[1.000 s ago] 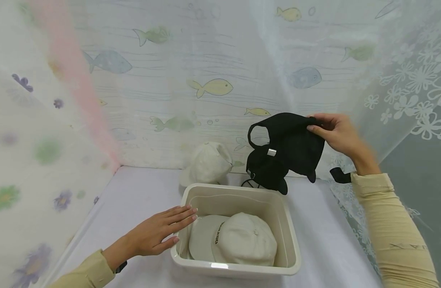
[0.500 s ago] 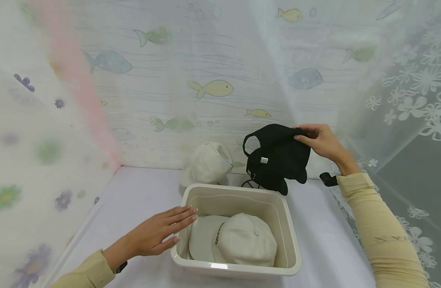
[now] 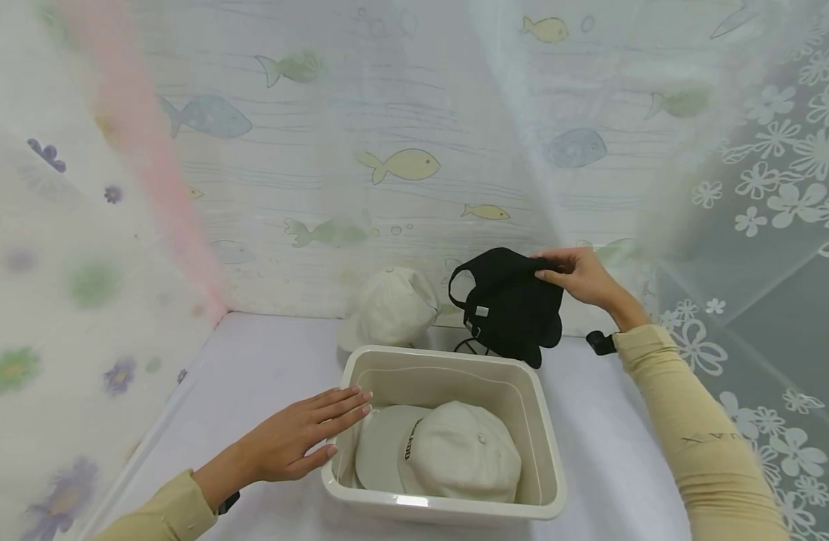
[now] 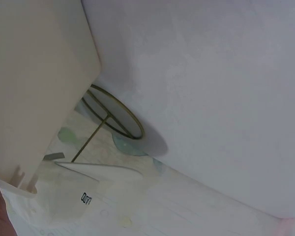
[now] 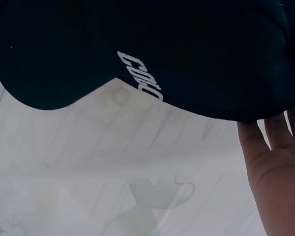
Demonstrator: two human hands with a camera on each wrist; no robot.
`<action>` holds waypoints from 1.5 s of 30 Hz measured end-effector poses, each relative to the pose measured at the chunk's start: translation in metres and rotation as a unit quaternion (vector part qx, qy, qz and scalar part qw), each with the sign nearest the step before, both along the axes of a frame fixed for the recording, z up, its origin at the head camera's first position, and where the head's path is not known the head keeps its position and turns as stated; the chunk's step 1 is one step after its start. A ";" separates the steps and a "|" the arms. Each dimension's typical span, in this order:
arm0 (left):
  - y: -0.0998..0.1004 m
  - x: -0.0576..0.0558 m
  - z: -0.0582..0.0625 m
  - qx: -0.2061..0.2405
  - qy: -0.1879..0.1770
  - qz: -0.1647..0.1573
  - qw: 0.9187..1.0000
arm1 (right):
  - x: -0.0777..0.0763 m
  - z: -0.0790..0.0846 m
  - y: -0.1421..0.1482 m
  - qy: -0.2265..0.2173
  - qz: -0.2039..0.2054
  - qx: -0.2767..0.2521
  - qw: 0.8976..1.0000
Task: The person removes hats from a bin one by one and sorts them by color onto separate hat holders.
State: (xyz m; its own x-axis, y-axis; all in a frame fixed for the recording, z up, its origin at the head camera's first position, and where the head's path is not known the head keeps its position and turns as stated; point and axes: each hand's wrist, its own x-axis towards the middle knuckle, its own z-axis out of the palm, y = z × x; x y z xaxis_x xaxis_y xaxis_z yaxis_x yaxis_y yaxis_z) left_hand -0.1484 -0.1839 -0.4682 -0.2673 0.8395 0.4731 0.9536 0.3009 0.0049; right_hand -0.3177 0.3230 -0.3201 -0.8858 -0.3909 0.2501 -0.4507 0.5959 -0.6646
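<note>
My right hand pinches the top of a black baseball cap with a metal strap buckle, beyond the far right corner of the bin. That cap overlaps a second black cap, which is on a thin dark wire stand. White lettering shows on the held cap in the right wrist view. With fingers straight, my left hand rests on the left rim of a cream plastic bin. A cream cap with dark lettering lies in the bin, brim to the left.
Behind the bin, a white cap sits at the back of the white-covered table. The left wrist view shows this cap on a wire stand with a round base. A fish-print curtain hangs close behind.
My right hand has moved left and down with the black cap, which now overlaps more of the second black cap. My left hand and the bin have stayed in place.
</note>
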 end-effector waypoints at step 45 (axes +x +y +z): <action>0.004 -0.001 -0.001 0.007 0.010 -0.007 1.000 | -0.004 -0.041 0.001 -0.067 -0.012 0.004 0.998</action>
